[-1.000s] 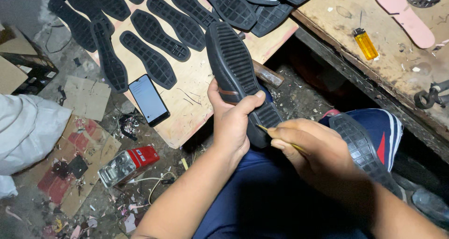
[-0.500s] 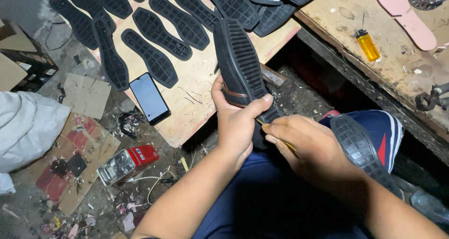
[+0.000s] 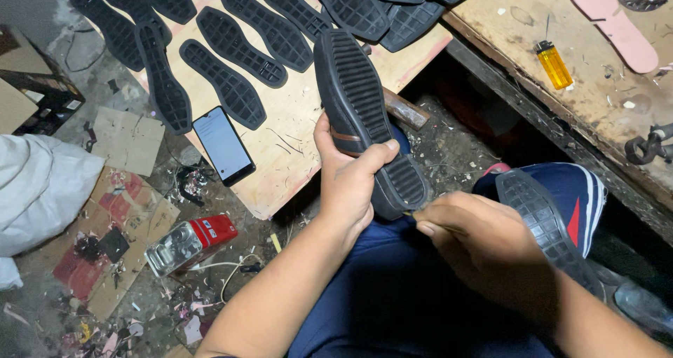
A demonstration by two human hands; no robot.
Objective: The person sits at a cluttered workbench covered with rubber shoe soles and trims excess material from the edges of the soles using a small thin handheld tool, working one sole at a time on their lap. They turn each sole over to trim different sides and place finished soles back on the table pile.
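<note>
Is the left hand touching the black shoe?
Touching. The head view shows the left hand wrapped around the black shoe, thumb pressed across its ribbed sole.

Loose soles (image 3: 231, 85) lie in rows on a board (image 3: 294, 155), a phone (image 3: 223, 145) at its near edge. A lighter (image 3: 554, 65) lies on the bench (image 3: 582, 99) to the right.

a phone (image 3: 223, 145) with a lit pale screen is laid flat at the left edge of the wooden board (image 3: 294, 155). left of the board and lower, on the floor, a small red box (image 3: 214, 230) is seen beside a clear wrapped pack (image 3: 172, 248). farther left of the board, flattened cardboard pieces (image 3: 126, 139) and a dark open carton (image 3: 42, 99) are seen.
</note>
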